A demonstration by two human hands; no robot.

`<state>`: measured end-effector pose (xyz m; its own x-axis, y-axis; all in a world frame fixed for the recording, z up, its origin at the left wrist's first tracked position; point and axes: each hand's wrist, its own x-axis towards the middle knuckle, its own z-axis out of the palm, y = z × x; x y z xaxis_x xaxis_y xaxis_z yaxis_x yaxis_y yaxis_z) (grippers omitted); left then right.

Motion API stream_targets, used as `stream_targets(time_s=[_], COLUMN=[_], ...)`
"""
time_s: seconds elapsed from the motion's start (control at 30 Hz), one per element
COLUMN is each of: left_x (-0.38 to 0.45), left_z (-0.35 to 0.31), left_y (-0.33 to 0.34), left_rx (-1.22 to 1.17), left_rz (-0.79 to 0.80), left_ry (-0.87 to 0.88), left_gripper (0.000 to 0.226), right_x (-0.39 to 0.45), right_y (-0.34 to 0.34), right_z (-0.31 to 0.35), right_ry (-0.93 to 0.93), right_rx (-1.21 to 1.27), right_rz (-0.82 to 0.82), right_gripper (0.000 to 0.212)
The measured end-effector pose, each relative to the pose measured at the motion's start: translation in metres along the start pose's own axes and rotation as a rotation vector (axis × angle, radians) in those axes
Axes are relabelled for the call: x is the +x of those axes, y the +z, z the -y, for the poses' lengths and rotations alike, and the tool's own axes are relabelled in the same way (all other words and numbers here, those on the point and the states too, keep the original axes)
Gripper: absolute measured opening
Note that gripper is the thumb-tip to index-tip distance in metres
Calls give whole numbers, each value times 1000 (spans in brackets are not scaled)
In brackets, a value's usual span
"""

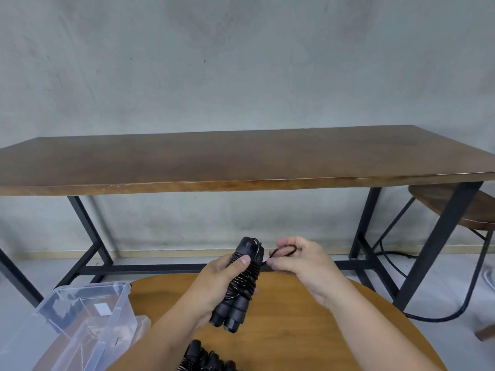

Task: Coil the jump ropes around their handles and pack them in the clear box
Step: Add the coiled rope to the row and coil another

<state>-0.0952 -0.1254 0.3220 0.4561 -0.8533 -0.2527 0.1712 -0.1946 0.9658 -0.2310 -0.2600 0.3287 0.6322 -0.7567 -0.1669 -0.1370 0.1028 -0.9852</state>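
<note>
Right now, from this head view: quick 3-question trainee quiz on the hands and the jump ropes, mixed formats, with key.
1. True or false: the left hand grips the paired handles of a jump rope.
2. The right hand pinches: A) the clear box B) a loose rope loop C) the stool
3. Fill in: a second jump rope lies on the round ____ table.

Key: 1 true; 2 B; 3 wooden.

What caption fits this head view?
Left hand grips handles; right hand winds rope beside clear box.
</note>
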Motion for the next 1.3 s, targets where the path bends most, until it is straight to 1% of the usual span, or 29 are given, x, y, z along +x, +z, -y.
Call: stream_targets(time_s=[0.07, 0.13, 0.17, 0.23, 0.33, 0.4, 0.47, 0.6, 0.67, 0.83, 1.0, 1.07, 1.17, 1.3], left_x=[1, 1, 0, 0, -1, -1, -2, -2, -2, -2, 0, 2, 3, 4], left_z=[-2, -4, -4, -5, -6, -6, -7, -6, -4, -4, -2, 1, 5, 9], left_y=[0, 1, 2, 4, 6, 6, 5, 4, 5, 6, 5, 4, 0, -8], left_rx=[-81, -135, -154, -179, -203, -207, -210, -180, -158, -139, -105, -72, -12, 13], left_rz=[-4, 0, 5, 17, 27, 34, 38, 47, 58, 85, 94, 81, 60, 71], left_ry=[-25, -52, -60, -65, -63, -59, -54, -35, -21, 9, 47, 68, 82, 88], left_gripper=[41, 38, 37, 36, 38, 40, 39, 39, 40, 41, 38, 40, 42, 30], right_x=[-3, -5, -6, -6, -5, -6, -5, -6, -9, -9, -11, -14, -17, -14], right_y=[4, 9, 11, 16, 21, 22, 20, 18, 21, 24, 32, 37, 42, 40], right_z=[0, 1, 2, 2, 1, 3, 5, 12, 15, 22, 24, 22, 20, 13], right_ry=[-61, -120, -151, -206, -286, -304, -313, -355, -358, -280, -311, -335, -380, -413], right_rx=[75, 123, 107, 8, -331, -502, -671, -1139, -1271, -1369, -1445, -1472, -1470, -1343], right_rz=[-28, -78, -101, -139, -222, -228, -206, -179, -160, -85, -125, -140, -113, -103], right_gripper=[31, 19, 16, 18, 39, 52, 52, 41, 37, 36, 30, 29, 28, 24])
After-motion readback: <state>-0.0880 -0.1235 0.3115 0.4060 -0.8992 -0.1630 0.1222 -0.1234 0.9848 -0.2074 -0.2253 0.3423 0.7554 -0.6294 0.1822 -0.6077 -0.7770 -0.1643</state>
